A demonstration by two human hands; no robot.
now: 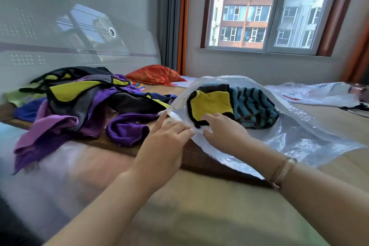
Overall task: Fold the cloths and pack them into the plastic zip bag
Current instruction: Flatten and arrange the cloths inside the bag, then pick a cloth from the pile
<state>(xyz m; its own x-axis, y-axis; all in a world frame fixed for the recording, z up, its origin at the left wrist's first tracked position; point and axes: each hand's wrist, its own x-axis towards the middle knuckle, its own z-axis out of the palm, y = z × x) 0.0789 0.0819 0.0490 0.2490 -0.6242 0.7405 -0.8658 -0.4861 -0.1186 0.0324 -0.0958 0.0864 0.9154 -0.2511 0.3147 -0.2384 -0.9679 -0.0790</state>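
- Clear plastic zip bag (279,136), on the bed: holds the folded yellow black-edged cloth (211,104).
- Left hand (165,138): fingers straight, pressing the bag's mouth.
- Right hand (223,128): grip relaxed, on the yellow cloth.
- We push the cloth deep, mouth pinned.

Place: a home bedroom.
Showing it: a bed (219,205) with headboard (79,26) is sitting beside a curtained window (269,10) facing apartment blocks.

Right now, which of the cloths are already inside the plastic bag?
Two: the yellow cloth with black trim and the blue-and-black striped cloth show through the clear zip bag. The purple, yellow and dark pile lies loose beside it.
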